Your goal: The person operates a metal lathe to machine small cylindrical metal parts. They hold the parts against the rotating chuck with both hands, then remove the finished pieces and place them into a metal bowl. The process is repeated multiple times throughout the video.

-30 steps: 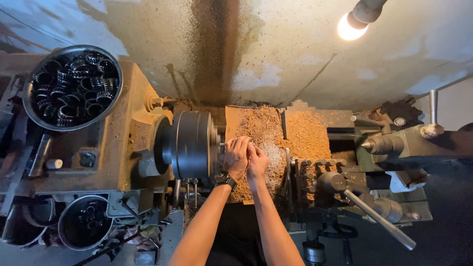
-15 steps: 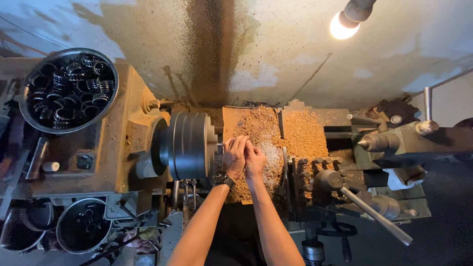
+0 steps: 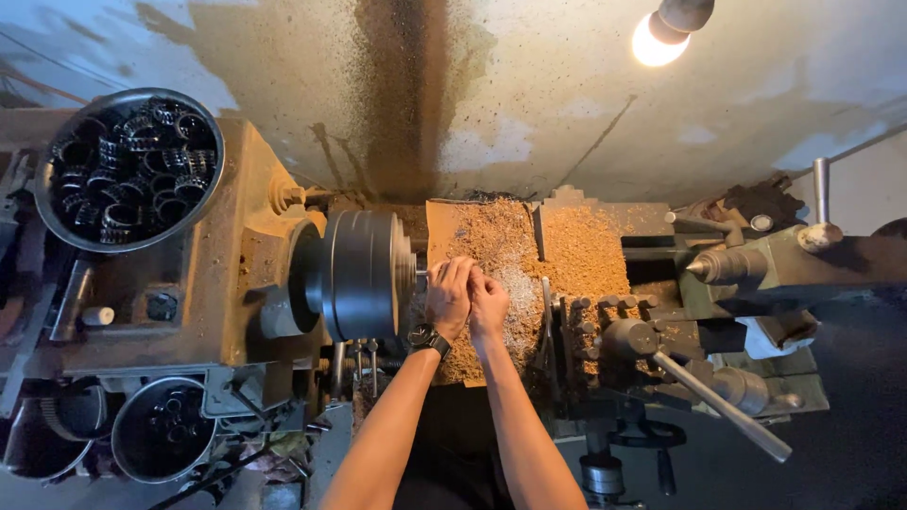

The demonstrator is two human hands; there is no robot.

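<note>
Hands, left hand [image 3: 449,297] and right hand [image 3: 488,300], pressed together beside lathe chuck [image 3: 364,274] above shavings [image 3: 529,255]; grip unclear, anything held hidden by fingers.

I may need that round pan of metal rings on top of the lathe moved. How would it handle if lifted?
The pan is piled with dark metal rings, so it is probably heavy for its size. The rings lie loose and would likely slide and rattle if it tilts. Its thin rim probably offers little grip.

A worn, rust-brown metal lathe [image 3: 217,283] carries heaped golden shavings [image 3: 576,250] and a round steel bowl of dark rings [image 3: 128,170].
</note>
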